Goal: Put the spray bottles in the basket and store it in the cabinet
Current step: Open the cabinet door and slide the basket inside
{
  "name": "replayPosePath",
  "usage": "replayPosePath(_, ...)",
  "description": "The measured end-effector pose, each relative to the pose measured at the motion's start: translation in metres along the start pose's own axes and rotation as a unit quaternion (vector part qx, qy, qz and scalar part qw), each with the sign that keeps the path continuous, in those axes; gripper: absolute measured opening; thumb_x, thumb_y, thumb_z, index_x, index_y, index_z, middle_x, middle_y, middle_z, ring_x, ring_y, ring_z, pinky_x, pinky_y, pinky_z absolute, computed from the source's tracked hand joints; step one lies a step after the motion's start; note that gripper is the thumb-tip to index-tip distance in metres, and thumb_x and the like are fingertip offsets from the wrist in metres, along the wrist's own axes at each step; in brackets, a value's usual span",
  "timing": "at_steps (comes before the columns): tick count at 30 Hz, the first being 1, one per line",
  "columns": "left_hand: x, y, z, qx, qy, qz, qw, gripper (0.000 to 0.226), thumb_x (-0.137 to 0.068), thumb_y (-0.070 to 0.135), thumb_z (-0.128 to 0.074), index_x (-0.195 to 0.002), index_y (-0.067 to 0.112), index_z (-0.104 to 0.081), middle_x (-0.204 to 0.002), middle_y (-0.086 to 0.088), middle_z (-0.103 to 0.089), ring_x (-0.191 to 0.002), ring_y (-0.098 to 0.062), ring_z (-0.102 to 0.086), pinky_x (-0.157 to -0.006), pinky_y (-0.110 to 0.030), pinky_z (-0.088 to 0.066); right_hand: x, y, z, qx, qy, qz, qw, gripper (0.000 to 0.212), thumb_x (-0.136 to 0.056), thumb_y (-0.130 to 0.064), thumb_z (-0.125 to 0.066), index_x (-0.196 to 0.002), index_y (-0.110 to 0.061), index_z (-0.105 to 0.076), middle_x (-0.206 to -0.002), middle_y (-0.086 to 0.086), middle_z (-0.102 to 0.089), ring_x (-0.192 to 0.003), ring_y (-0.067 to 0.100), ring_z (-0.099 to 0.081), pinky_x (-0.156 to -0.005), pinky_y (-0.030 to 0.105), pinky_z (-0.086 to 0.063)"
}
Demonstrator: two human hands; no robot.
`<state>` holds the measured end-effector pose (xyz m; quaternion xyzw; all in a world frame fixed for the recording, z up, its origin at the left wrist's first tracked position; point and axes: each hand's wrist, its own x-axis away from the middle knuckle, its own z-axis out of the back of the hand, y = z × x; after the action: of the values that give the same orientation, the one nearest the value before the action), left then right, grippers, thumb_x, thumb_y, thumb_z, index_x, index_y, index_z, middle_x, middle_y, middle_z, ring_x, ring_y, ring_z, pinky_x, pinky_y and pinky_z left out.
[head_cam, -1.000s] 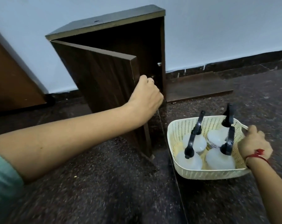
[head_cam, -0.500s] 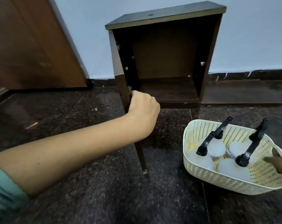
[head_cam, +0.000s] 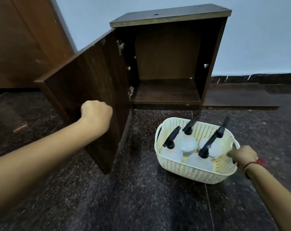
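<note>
Both grips are closed: the left hand [head_cam: 96,114] is curled into a fist against the inner face of the cabinet door [head_cam: 89,90], though whether its fingers actually catch the door's edge cannot be told from this angle, and the right hand [head_cam: 243,155] is clamped on the near right handle of the basket [head_cam: 188,169].

Dark speckled stone makes up the floor [head_cam: 141,197], running back to a pale wall [head_cam: 258,39] with a dark skirting strip. At the far left stands a large brown wooden panel [head_cam: 21,44].

Against the wall sits the cabinet [head_cam: 171,15], dark wood with its door swung wide to the left on two metal hinges. Its inside shows a bare back panel and a low shelf floor, with small pegs on the side walls. A flat dark board [head_cam: 241,99] lies on the floor to the cabinet's right.

Just in front of the cabinet's opening, on the floor, rests the cream perforated basket. Four spray bottles [head_cam: 188,144] stand inside it, close together, with translucent white bodies and black trigger heads tilted up and to the right.

A red thread band [head_cam: 256,163] circles the right wrist.
</note>
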<state>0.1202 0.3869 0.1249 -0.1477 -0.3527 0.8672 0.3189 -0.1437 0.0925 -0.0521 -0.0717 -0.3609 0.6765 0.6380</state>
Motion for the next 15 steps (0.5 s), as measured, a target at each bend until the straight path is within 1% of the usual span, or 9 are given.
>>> replayPosePath(3,-0.01,-0.005,-0.02,-0.028,-0.03,0.008,0.999,0.024,-0.089,0.033,-0.057,-0.107,0.02,-0.065,-0.103,0.004,-0.067,-0.094,-0.019,-0.065,-0.052,-0.026,-0.042,0.002,-0.016,-0.007,0.004,-0.01,0.011,1.0,0.026,-0.08,-0.01,-0.067,-0.095,0.011,-0.066,-0.095,0.029,-0.069,-0.09,0.038,-0.067,-0.07,0.039,-0.051)
replayPosePath(5,-0.016,-0.007,-0.03,-0.03,-0.045,0.013,0.998,0.025,-0.089,0.034,-0.056,-0.109,0.021,-0.065,-0.103,0.004,-0.066,-0.094,-0.019,-0.064,-0.056,-0.027,-0.046,0.001,-0.022,-0.009,0.011,-0.01,0.008,1.0,0.028,-0.08,-0.009,-0.067,-0.099,0.011,-0.065,-0.099,0.028,-0.068,-0.094,0.038,-0.067,-0.069,0.037,-0.05)
replayPosePath(10,-0.027,-0.004,-0.046,0.003,-0.061,0.02,0.998,0.027,-0.089,0.033,-0.056,-0.111,0.021,-0.065,-0.108,0.003,-0.066,-0.098,-0.02,-0.064,-0.06,-0.029,-0.049,-0.005,-0.027,-0.013,0.01,-0.022,0.009,1.0,0.023,-0.079,-0.006,-0.066,-0.093,0.012,-0.066,-0.092,0.028,-0.069,-0.087,0.037,-0.067,-0.067,0.039,-0.05)
replayPosePath(13,-0.034,0.007,-0.049,0.025,-0.056,0.008,0.998,0.027,-0.089,0.033,-0.056,-0.11,0.019,-0.064,-0.11,0.001,-0.065,-0.1,-0.022,-0.064,-0.061,-0.031,-0.048,-0.01,-0.025,-0.014,0.01,-0.023,0.019,1.0,0.022,-0.079,-0.006,-0.067,-0.091,0.013,-0.066,-0.088,0.027,-0.068,-0.079,0.034,-0.064,-0.063,0.035,-0.046)
replayPosePath(15,-0.039,0.017,-0.048,0.045,-0.047,-0.005,0.998,0.028,-0.089,0.034,-0.055,-0.111,0.018,-0.063,-0.11,0.0,-0.065,-0.099,-0.023,-0.063,-0.061,-0.031,-0.047,-0.011,-0.024,-0.016,0.012,-0.024,0.021,0.999,0.022,-0.079,-0.006,-0.068,-0.091,0.013,-0.066,-0.09,0.027,-0.068,-0.082,0.036,-0.065,-0.063,0.035,-0.045)
